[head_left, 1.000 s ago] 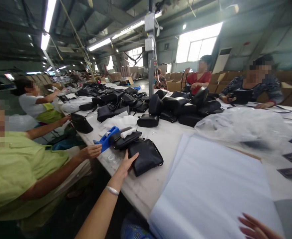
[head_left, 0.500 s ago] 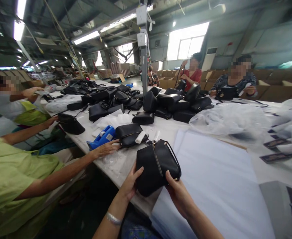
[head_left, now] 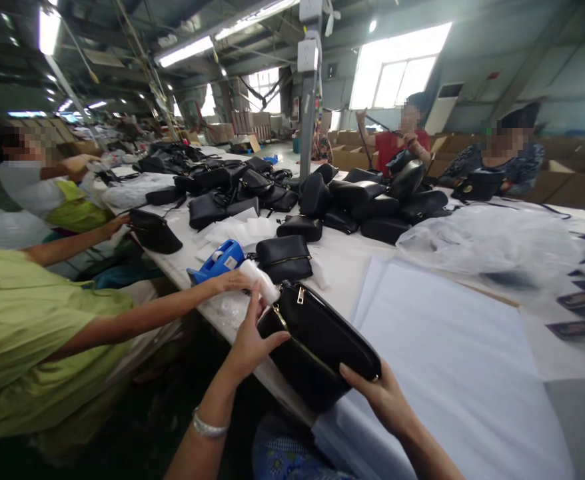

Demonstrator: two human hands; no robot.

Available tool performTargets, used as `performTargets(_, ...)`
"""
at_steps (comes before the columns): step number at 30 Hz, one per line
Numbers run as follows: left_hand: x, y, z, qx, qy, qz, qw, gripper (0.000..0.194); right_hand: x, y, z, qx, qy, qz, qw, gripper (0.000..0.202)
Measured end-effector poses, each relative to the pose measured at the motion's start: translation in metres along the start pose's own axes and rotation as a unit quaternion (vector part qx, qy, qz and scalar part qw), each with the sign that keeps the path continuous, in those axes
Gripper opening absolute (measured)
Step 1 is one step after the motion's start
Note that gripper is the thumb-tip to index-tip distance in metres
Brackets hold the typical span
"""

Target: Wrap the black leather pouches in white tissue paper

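A black handbag with gold zips is tilted in front of me, above the table's near edge. My left hand grips its left end, thumb across the front and the other fingers partly hidden behind. At the lower right end my right hand is closed on it, thumb on the front. A white wrapped roll lies by the bag's upper left corner, close to my left fingertips. A co-worker's hand reaches to that roll from the left. Just beyond lies another black bag with a gold zip.
A blue tape dispenser stands left of the nearer bags. White sheets cover the table at my right. Black bags are heaped farther back, beside clear plastic bags. Another co-worker hand holds a black bag at left.
The handbag has turned, its zip end now toward the upper left. My left hand has moved up along it. The white roll has shifted from the other bag toward mine, with the co-worker's hand at it.
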State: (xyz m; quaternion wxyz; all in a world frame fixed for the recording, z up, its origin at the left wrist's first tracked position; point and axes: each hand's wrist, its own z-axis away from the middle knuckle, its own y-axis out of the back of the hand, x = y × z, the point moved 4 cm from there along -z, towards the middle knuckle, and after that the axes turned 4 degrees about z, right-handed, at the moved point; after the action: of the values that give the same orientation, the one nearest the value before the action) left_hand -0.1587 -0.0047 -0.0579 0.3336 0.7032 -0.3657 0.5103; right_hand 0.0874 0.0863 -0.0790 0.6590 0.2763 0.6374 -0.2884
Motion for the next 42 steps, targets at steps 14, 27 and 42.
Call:
performTargets(14, 0.066, 0.016, -0.002, 0.014, -0.017, 0.036, 0.999, 0.14, -0.039, 0.014, 0.006, 0.023, 0.07, 0.123, 0.99, 0.043)
performTargets(27, 0.122, -0.07, -0.004, -0.187, -0.217, -0.371, 0.883, 0.093, -0.114, 0.142, 0.1, 0.103, 0.226, 0.4, 0.882, 0.045)
performTargets(42, 0.042, -0.189, 0.008, -0.286, 0.053, -0.033, 0.956, 0.112, -0.102, 0.167, 0.129, 0.118, 0.241, 0.392, 0.88, 0.042)
